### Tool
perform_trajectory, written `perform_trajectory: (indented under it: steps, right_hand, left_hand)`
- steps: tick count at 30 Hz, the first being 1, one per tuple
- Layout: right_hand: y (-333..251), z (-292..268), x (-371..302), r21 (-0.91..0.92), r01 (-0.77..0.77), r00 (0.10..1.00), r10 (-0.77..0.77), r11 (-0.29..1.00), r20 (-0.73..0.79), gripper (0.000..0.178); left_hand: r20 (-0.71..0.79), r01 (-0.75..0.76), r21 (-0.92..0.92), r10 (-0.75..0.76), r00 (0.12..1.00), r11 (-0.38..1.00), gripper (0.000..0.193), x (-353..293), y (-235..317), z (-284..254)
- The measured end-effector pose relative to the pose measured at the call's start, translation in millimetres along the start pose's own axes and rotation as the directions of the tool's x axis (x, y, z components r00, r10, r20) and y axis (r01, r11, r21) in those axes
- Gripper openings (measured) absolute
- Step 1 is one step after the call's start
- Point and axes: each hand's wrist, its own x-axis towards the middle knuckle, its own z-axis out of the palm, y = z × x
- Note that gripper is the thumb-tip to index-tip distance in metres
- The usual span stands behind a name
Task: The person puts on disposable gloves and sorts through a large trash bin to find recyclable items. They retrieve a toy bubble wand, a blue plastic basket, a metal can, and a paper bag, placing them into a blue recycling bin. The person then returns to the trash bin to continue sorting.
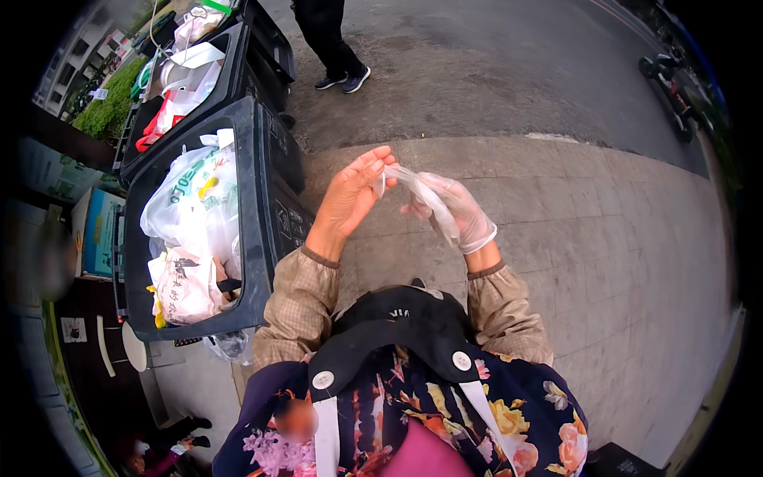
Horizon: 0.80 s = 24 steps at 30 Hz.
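Floral garment [509, 413] cut off; left hand [350, 195] pinches probable glove [429, 199].

see a limp, translucent strip [433, 204] slanting from left hand [355, 189] to right hand [461, 203]. spot a sheer glove [476, 228] on the latter!

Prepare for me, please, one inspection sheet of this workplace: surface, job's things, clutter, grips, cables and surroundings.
Surface: tiled pavement; stained asphalt beyond.
Job's things: limp translucent film, probably an unworn glove; translucent worn glove.
Clutter: bagged waste filling the nearest dark bin; another bin with waste behind.
Grips: left grip bare, fingers closed on the film; right grip gloved, against the film, pinching unclear.
Cables: nothing seen.
Surroundings: person in dark trousers standing ahead; two-wheeler at far right.
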Motion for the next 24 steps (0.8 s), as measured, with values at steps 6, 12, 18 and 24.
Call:
perform_trajectory:
  steps: [6,12,18,24]
  right_hand:
    - [-12.2,-8.2,-0.5,-0.011,-0.061,0.992,0.062,0.998,0.114,0.047]
    - [-26.0,-1.7,-12.5,-0.032,-0.082,0.996,0.081,0.996,-0.048,0.065]
    - [-31.9,-11.0,-5.9,-0.424,-0.254,0.940,0.119,0.869,-0.320,0.036]
    - [-8.9,-38.9,-2.9,-0.881,-0.085,0.837,-0.447,0.465,-0.316,0.032]
  left_hand:
    - [-0.101,0.050,0.107,-0.039,0.994,0.993,0.025,12.3,-5.3,-24.7]
    - [-0.111,-0.001,0.106,0.013,0.994,0.994,0.026,8.4,7.2,-27.7]
    - [-0.033,0.037,-0.039,-0.038,0.999,0.999,0.036,8.6,13.0,-9.0]
    - [0.071,0.043,0.047,-0.046,0.996,0.998,0.049,6.0,8.0,5.6]
